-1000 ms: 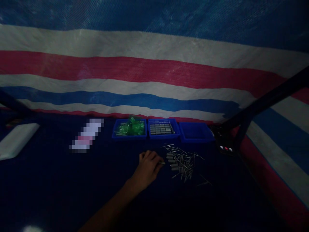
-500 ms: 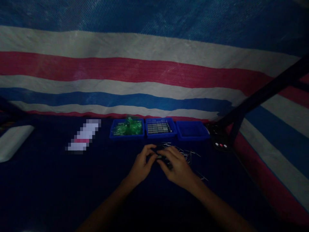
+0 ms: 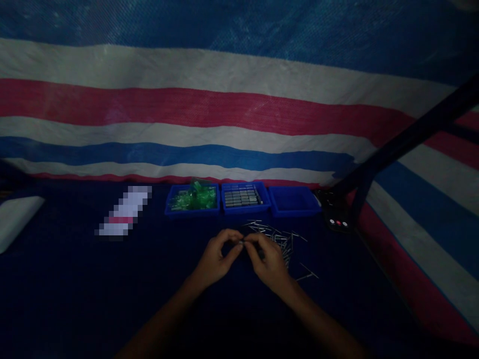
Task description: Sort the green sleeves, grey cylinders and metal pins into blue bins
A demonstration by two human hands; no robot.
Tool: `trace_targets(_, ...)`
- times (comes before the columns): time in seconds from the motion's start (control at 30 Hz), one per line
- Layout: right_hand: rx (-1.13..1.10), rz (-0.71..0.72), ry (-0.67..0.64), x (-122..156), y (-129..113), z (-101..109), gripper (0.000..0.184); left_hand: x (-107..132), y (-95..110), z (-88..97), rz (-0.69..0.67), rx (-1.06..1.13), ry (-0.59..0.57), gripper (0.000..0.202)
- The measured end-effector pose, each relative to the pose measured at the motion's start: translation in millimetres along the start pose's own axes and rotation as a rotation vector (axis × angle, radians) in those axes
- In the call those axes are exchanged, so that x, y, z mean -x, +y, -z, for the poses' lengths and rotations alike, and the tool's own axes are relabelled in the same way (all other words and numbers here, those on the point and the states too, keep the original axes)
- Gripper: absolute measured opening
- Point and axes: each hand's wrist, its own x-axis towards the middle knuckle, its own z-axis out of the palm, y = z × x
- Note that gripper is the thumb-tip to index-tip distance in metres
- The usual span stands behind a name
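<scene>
My left hand (image 3: 217, 255) and my right hand (image 3: 268, 258) meet fingertip to fingertip over the dark blue table. Both are closed in a pinch at a small light-coloured piece (image 3: 241, 242), which is mostly covered by the fingers and too small to name. Just beyond and to the right of my right hand lies a loose pile of thin metal rods (image 3: 287, 245). A couple of similar rods (image 3: 308, 272) lie apart from it, nearer to me.
Behind the hands stand three blue bins: one with green plastic wrapping (image 3: 202, 195), one with rows of metal cylinders (image 3: 243, 197), one bare-bottomed bin (image 3: 294, 199). A dark device (image 3: 339, 223) is at right. A pixelated sheet (image 3: 127, 209) and white object (image 3: 17, 217) lie left.
My right hand has moved slightly left, and its fingertips have closed in to meet those of my left hand at the small piece. More of the rod pile shows.
</scene>
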Motion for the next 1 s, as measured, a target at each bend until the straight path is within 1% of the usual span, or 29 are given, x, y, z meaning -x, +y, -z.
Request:
trace_targets(0.07,-0.014,-0.04,0.007,0.7,0.2,-0.6,0.008,-0.9,-0.4,0.5,-0.022,-0.025,0.01,0.015)
trace_targets(0.13,-0.01,-0.045,0.002,0.9,0.3,-0.9,0.006,-2.2,-1.6,1.0,-0.009,-0.039,0.047,0.015)
trace_targets(0.23,0.033,0.028,-0.012,-1.8,-0.2,0.4,0.013,-4.1,-3.4,2.2,0.017,-0.044,0.088,0.015)
trace_targets(0.3,0.083,0.098,-0.044,-7.7,-1.8,4.0,0.012,-4.8,-4.4,3.5,0.03,-0.036,0.098,0.016)
trace_targets(0.37,0.145,0.166,-0.099,-19.4,-3.7,10.5,0.011,-5.0,-5.7,4.9,0.049,-0.028,0.114,0.018)
trace_targets(0.43,0.21,0.205,-0.122,-38.4,-3.8,18.0,0.01,-4.6,-7.3,5.5,0.065,-0.072,0.134,0.02)
trace_targets(0.47,0.245,0.2,-0.11,-50.8,-2.3,21.0,0.01,-4.4,-8.2,5.3,0.062,-0.129,0.136,0.023)
trace_targets(0.53,0.339,0.147,-0.088,-79.8,4.4,22.8,0.009,-3.8,-9.4,3.3,0.014,-0.287,0.104,0.028)
trace_targets(0.57,0.409,0.111,-0.123,-95.4,9.5,21.0,0.01,-3.4,-9.6,1.4,-0.03,-0.367,0.072,0.03)
trace_targets(0.6,0.473,0.075,-0.198,-110.6,15.3,17.1,0.011,-3.1,-9.4,-1.1,-0.078,-0.435,0.036,0.031)
trace_targets(0.63,0.486,0.067,-0.236,-124.9,21.3,11.5,0.011,-2.8,-8.8,-3.9,-0.126,-0.486,-0.003,0.032)
trace_targets(0.7,0.496,0.062,-0.289,-147.9,31.3,-2.9,0.01,-2.2,-6.2,-10.0,-0.189,-0.567,-0.071,0.032)
trace_targets(0.77,0.493,0.059,-0.312,-161.0,35.7,-15.9,0.01,-1.7,-2.5,-15.3,-0.208,-0.635,-0.131,0.028)
trace_targets(0.83,0.485,0.053,-0.3,-163.2,33.6,-20.6,0.012,-1.4,1.0,-18.6,-0.206,-0.691,-0.175,0.024)
trace_targets(0.87,0.483,0.049,-0.283,-160.3,30.9,-18.5,0.015,-1.3,2.2,-19.5,-0.201,-0.712,-0.189,0.022)
trace_targets(0.93,0.463,0.04,-0.204,-148.0,25.1,-6.3,0.02,-1.6,3.4,-20.2,-0.188,-0.744,-0.206,0.016)
trace_targets(1.0,0.405,0.039,-0.088,-129.1,21.8,12.0,0.019,-2.8,3.0,-20.2,-0.176,-0.765,-0.208,0.014)
